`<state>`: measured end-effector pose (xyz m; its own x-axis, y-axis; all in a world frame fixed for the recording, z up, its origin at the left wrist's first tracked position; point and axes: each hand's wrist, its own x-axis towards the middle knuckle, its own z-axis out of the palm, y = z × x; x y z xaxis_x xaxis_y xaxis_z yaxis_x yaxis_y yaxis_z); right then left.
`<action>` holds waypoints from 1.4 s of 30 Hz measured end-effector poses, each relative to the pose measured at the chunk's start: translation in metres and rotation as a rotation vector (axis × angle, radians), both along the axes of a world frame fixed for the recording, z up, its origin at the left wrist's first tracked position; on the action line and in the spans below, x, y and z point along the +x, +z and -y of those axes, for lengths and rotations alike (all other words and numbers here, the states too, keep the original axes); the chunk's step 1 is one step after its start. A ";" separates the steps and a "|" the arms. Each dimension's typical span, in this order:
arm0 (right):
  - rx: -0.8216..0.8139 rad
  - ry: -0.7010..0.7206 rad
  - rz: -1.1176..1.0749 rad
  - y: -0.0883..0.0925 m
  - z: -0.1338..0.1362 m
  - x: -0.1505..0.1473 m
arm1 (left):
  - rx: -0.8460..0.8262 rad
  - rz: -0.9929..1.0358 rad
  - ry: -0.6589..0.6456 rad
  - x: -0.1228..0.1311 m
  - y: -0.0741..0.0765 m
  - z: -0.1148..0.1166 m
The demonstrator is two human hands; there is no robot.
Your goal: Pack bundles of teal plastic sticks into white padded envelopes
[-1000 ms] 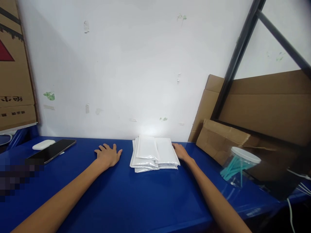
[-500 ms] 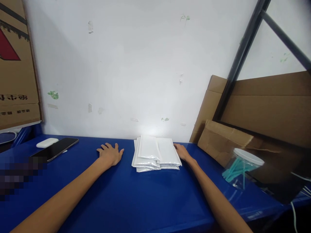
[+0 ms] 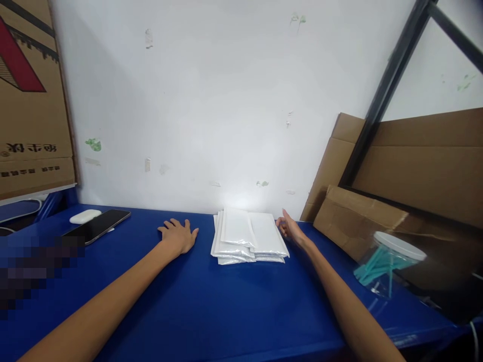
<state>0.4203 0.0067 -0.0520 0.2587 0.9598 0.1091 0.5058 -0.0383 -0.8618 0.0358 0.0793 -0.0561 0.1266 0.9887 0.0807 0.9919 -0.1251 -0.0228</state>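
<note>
A stack of white padded envelopes [image 3: 249,236] lies on the blue table [image 3: 211,306] near the white wall. My left hand [image 3: 178,235] rests flat on the table, fingers spread, a little to the left of the stack and apart from it. My right hand [image 3: 289,229] hovers just off the stack's right edge, lifted from the table, with the fingers loosely apart and one pointing up. It holds nothing.
A dark phone [image 3: 98,226] and a small white case [image 3: 85,216] lie at the table's far left. A printed cardboard box [image 3: 30,100] stands left. Flattened cardboard [image 3: 411,166], a black metal frame [image 3: 381,100] and a clear jar [image 3: 388,264] with teal sticks are at right.
My right hand has lifted off the table beside the stack and its fingers have risen. The view has shifted slightly to the left. My left hand stays flat.
</note>
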 end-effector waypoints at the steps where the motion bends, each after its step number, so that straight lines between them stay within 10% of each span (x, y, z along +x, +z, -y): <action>1: 0.001 0.030 -0.027 0.001 0.002 -0.004 | 0.005 0.000 0.000 0.000 0.000 0.000; 18: 0.224 -0.092 -0.362 0.003 -0.004 -0.003 | 0.016 0.017 0.005 0.001 0.000 0.000; 27: 0.413 -0.021 -0.521 0.034 0.011 -0.016 | -0.018 -0.015 0.005 0.001 0.003 0.005; 31: 0.435 0.206 -0.664 0.060 0.034 -0.047 | 0.162 -0.004 -0.102 0.001 0.017 0.015; 35: 0.225 0.579 -0.918 0.076 0.058 -0.096 | 0.600 0.365 -0.471 0.006 0.056 0.051; 39: -0.077 0.932 -1.061 0.062 0.068 -0.148 | 0.663 0.862 -0.951 0.013 0.083 0.098; 42: -0.341 1.149 -1.068 0.045 0.066 -0.176 | 0.593 1.120 -0.920 0.012 0.084 0.111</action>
<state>0.2445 -0.0597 -0.0073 -0.7683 0.6305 0.1107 -0.3986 -0.3359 -0.8534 0.0475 -0.0315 0.0282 0.2577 0.4024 0.8784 0.1281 -0.9154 0.3817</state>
